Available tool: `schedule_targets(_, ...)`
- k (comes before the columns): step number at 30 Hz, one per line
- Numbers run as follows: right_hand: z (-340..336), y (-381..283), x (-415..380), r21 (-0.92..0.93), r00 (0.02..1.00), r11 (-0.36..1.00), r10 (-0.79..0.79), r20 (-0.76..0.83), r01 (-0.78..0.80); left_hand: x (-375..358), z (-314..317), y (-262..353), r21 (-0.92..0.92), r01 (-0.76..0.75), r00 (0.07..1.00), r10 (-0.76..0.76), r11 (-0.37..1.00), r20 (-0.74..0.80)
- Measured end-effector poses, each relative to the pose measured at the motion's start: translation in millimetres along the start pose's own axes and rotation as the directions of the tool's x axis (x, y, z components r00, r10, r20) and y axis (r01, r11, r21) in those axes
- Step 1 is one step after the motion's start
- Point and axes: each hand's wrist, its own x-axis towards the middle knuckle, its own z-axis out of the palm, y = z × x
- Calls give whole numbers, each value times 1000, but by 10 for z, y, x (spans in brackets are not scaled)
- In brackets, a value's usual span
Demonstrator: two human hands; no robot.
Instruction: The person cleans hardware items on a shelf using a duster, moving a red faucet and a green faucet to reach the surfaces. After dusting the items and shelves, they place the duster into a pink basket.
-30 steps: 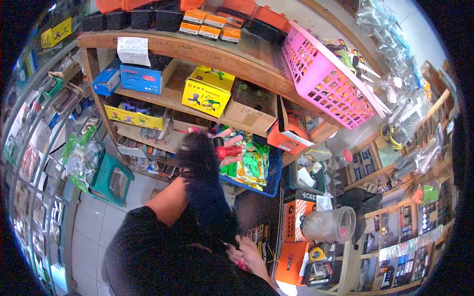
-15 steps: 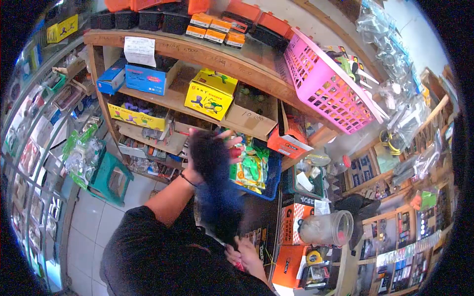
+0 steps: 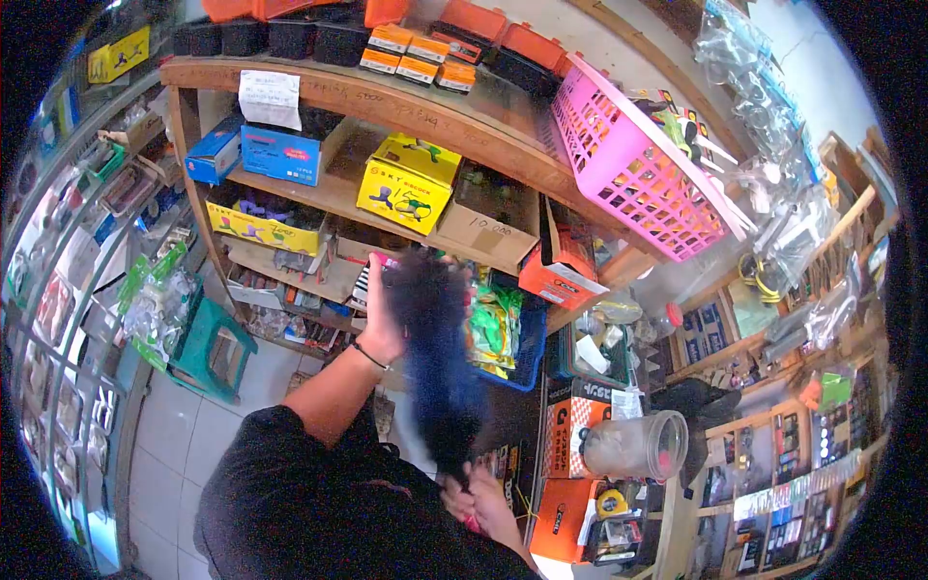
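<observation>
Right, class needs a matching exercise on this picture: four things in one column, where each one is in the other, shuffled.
1. left hand
2. right hand
3. pink basket
4. teal stool

A. on top of the wooden shelf
B. gripping the lower end of the dark duster
C. on the tiled floor
D. partly hidden behind the duster

Pairs: 1-D, 2-B, 3-A, 4-C

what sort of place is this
Probably a small hardware shop: the cardboard box with a handwritten number that may be a price, the clear plastic packets at upper right, and what looks like a yellow tape measure suggest it.
</observation>
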Motion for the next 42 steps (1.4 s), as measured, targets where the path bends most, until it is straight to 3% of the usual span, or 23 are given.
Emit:
schedule_targets(3,-53,-57,-20,32,999,998,-46,25,45,30,330,-94,326,-49,961,134,944,-243)
schedule_targets(5,-90,-87,-15,81,992,989,-116,-53,120,-39,108,-45,-92,-17,998,12,996,-55)
schedule_targets(7,-108,-35,5,104,998,995,18,-66,-12,-33,244,-91,-54,31,1000,-30,998,7)
schedule_targets(10,-100,-3,-17,-18,997,1000,-16,-77,15,106,303,-229,396,-19,881,203,918,-427)
schedule_targets(11,-104,-29,-25,-71,994,997,-27,-108,19,66,133,-179,395,-21,880,204,918,-428)
schedule_targets(13,-95,-72,-37,30,991,998,-60,-117,64,-33,15,-68,-286,21,989,22,958,147)
schedule_targets(15,-140,-7,-10,181,999,983,-34,-18,37,-38,126,-136,-99,28,996,-20,995,82)
schedule_targets(17,-182,74,15,144,1000,989,12,21,-15,48,371,-252,314,-34,938,138,949,-317)
schedule_targets(19,-144,28,-21,95,999,995,-35,-2,35,52,209,-181,334,-14,924,140,943,-357)
schedule_targets(20,-80,-39,-46,79,986,987,-128,-110,137,-10,-34,-84,-12,7,1000,-7,1000,-29)
schedule_targets(21,-108,-26,-35,80,986,988,-125,-107,134,-11,34,-65,-325,147,943,-33,934,332)
schedule_targets(22,-151,-2,-6,141,995,987,-69,-70,78,-52,110,-81,-166,61,992,-42,984,118)
schedule_targets(23,-175,24,13,203,999,979,-21,-30,26,-45,185,-129,-160,72,992,-53,984,118)
schedule_targets(24,-141,59,20,94,988,995,-44,149,30,11,316,-214,111,-35,991,49,993,-125)
schedule_targets(25,-110,54,2,104,987,994,-56,153,41,73,376,-273,394,-74,924,211,916,-317)
schedule_targets(26,-62,37,-36,83,997,995,-60,49,56,118,361,-293,454,-13,881,225,891,-417)
schedule_targets(27,-34,28,-57,58,997,996,-60,-55,63,114,381,-283,458,-9,881,223,889,-417)
schedule_targets(28,-143,25,-46,129,993,986,-99,-64,106,74,412,-260,90,-23,982,40,996,-183)
schedule_targets(30,-202,65,-20,155,994,983,-103,23,98,-1,293,-155,-12,46,998,-47,999,-35)
schedule_targets(33,-264,180,14,185,972,980,-107,210,68,58,273,-255,305,-14,979,74,952,-188)
schedule_targets(35,-88,51,-92,82,999,996,-33,-32,36,54,72,-180,311,-9,987,59,950,-151)
schedule_targets(36,-197,37,-29,177,976,980,-124,177,92,27,87,-136,340,15,965,75,940,-250)
schedule_targets(42,-207,142,-49,109,997,993,-46,61,39,144,228,-253,325,31,999,-20,945,-37)
